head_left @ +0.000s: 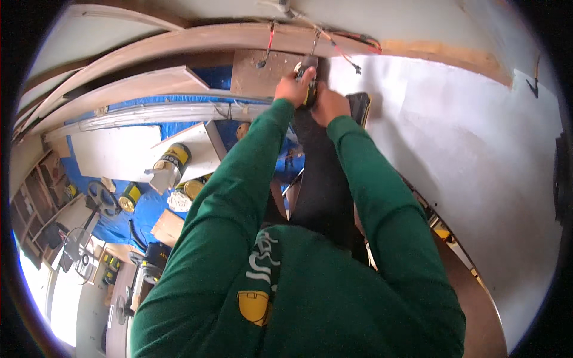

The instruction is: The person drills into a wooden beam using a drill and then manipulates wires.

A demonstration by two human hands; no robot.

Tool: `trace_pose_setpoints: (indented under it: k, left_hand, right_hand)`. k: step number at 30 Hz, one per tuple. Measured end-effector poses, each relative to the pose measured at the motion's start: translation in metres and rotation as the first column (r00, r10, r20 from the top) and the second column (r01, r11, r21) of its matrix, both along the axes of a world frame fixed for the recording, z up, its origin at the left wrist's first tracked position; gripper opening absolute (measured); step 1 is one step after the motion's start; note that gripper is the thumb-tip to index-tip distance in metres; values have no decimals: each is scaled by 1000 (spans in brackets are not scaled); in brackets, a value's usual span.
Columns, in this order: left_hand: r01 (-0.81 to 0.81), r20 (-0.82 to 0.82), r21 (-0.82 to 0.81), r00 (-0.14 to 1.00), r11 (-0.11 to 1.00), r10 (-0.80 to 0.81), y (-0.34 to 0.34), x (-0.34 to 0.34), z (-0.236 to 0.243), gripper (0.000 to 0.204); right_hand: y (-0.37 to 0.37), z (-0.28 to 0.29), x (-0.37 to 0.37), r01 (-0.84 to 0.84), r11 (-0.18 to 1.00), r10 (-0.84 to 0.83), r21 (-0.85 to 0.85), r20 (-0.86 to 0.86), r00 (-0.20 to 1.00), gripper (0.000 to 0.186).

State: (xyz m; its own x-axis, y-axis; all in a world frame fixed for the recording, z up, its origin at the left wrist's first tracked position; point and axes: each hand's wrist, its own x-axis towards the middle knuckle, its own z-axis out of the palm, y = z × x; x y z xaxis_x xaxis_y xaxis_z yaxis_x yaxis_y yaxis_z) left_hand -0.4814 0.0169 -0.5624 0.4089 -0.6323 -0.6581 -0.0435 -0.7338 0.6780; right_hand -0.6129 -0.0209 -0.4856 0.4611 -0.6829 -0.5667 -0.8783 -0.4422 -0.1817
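Note:
Both my arms, in green sleeves, reach up and forward to a yellow-and-black cordless power tool. My left hand is closed around the tool's body on its left side, the thumb pointing up along it. On the other side my right hand wraps the handle, and a black battery pack with yellow edging sticks out beyond it. The tool's front end lies close to a wooden beam; whether it touches cannot be made out. My hands hide much of the tool's shape.
Wires with taped ends hang along the beam. A whitish wall panel stands at the right. Lower left, a blue sheet carries boards, a yellow-black tub and several cans. A fan stands farther left.

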Motion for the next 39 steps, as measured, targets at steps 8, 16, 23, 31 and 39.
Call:
trace_pose_setpoints:
  k: [8, 16, 23, 31, 39]
  left_hand:
    - [13, -30, -2, 999, 1000, -13, 8, -5, 8, 85]
    - [71, -142, -39, 987, 997, -76, -10, 41, 26, 82]
    - [-106, -103, -19, 989, 994, 104, -1, -19, 27, 89]
    - [26, -47, 137, 999, 990, -19, -32, -15, 70, 86]
    - [94, 33, -6, 995, 996, -93, 62, 51, 111, 85]
  right_hand:
    - [1, 9, 2, 15, 1000, -15, 8, -32, 999, 36]
    - [-2, 23, 33, 79, 997, -79, 7, 21, 997, 41]
    - [-24, 32, -9, -102, 995, 101, -5, -112, 989, 29]
    - [-36, 48, -10, -49, 999, 50, 15, -66, 997, 38]
    - [69, 63, 41, 129, 989, -137, 75, 108, 985, 52]
